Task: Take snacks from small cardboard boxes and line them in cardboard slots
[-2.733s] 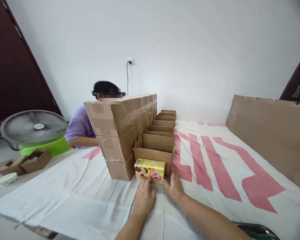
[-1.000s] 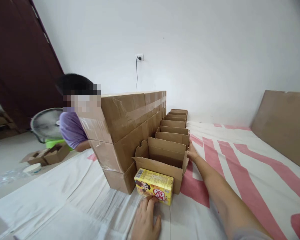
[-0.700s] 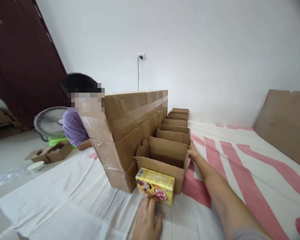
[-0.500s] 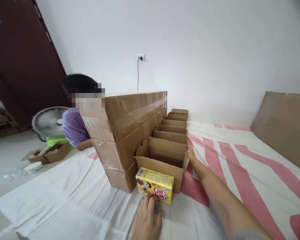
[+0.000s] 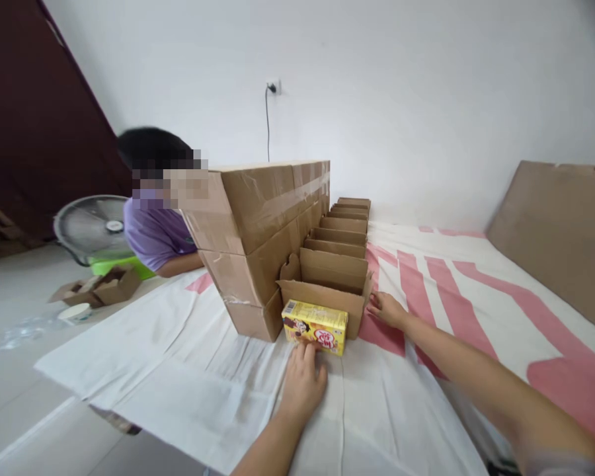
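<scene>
A small yellow carton [image 5: 316, 325] with a cartoon print lies on the white and pink sheet [image 5: 188, 350], against the front of the nearest open cardboard box [image 5: 327, 281]. My left hand [image 5: 303, 381] lies flat on the sheet with its fingertips touching the carton's front. My right hand [image 5: 385, 308] rests on the sheet, fingers stretched out toward the right corner of that open box, holding nothing.
A row of open cardboard boxes [image 5: 344, 221] runs back to the wall beside a stack of taped cartons [image 5: 262, 225]. Another person in a purple shirt [image 5: 156, 228] sits behind the stack. A fan [image 5: 93, 228], flattened boxes [image 5: 102, 287] and a leaning cardboard sheet [image 5: 555, 225] stand around.
My right hand has drawn back from the far right side of the open box to its near right corner. The left hand stays at the yellow carton. The view has pulled back.
</scene>
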`<state>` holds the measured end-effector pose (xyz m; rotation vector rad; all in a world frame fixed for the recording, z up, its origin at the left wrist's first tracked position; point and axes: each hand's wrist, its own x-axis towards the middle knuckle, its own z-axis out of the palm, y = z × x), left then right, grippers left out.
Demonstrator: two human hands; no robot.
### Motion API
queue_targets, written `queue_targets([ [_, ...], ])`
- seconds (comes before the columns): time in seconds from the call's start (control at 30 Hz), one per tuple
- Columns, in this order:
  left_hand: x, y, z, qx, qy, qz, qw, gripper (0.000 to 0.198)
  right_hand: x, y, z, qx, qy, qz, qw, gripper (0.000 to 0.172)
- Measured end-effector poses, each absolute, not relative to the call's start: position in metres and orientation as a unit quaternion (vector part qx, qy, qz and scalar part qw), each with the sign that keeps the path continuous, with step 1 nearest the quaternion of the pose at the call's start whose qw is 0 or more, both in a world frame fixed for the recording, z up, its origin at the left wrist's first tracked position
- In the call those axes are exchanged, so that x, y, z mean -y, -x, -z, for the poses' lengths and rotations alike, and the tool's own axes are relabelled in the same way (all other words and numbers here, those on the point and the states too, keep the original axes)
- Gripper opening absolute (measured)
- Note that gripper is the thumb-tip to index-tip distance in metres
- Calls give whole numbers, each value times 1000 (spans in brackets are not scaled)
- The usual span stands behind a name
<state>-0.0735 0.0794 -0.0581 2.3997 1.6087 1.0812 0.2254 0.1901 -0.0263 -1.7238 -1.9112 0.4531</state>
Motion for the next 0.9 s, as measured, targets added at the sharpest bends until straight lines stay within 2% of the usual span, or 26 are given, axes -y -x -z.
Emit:
queue_targets([
  [0.17, -80, 72, 57, -530, -784, -322, 37, 29, -109, -241, 40, 733, 648, -164, 128, 68],
  [0.3, -76, 68, 52, -551, -784, -285, 25, 31, -78, -237, 40, 753, 648, -106, 33, 71],
  [0.6, -59, 61, 42, -554, -813, -183, 0, 53, -78, -234, 34, 749, 655, -92, 44, 67],
  [0.9, -48, 66, 39, -548, -826, -130, -21, 49, -32, -230, 34, 765, 628, -137, 34, 72],
])
